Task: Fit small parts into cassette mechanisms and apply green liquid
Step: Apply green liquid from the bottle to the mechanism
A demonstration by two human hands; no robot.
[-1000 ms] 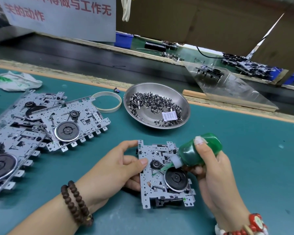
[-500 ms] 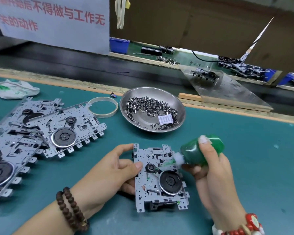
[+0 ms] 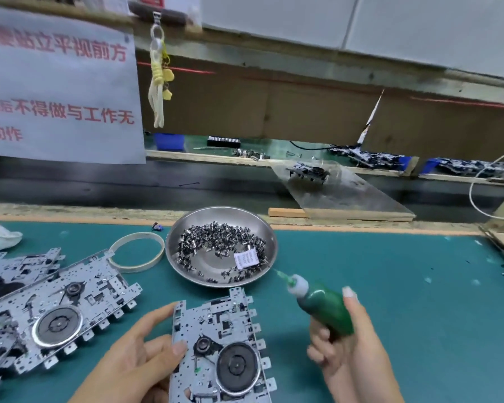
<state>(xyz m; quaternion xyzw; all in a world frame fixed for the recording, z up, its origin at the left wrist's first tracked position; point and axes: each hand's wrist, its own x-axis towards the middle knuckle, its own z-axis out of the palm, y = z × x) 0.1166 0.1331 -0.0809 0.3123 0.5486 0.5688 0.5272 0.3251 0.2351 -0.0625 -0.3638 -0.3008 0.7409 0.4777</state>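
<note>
**Q:** Where does the work lie relative to your hands?

**A:** The cassette mechanism point(image 3: 221, 353) sits at lower centre of the frame on the teal counter point(image 3: 390, 286). Your left hand point(image 3: 137, 356) holds its left edge, thumb along the top left corner, a fingertip pressed on the plate beside the small hub point(image 3: 202, 345). Your right hand point(image 3: 346, 344) is at lower right, fingers curled round the green bottle point(image 3: 328, 306).

**Q:** How is the bottle oriented?

**A:** Its long axis runs from lower right to upper left. The nozzle point(image 3: 285, 278) points up and away toward the steel bowl point(image 3: 262, 228), clear of the mechanism. The mechanism lies to the left of and below the bottle, so your left hand is the nearer one. A small green mark shows on the plate below the hub, which suggests this unit is dosed.

**Q:** What holds what?

**A:** The bowl, at centre frame, holds a heap of small metal parts point(image 3: 216, 242) and a white paper slip point(image 3: 246, 258). The bottle holds green liquid. More mechanisms point(image 3: 56, 309) lie overlapping at lower left, beside a tape ring point(image 3: 137, 251).

**Q:** What does the next move turn on?

**A:** Probably the bowl: it is just beyond the mechanism, and the nozzle tip is already next to its near rim.
</note>
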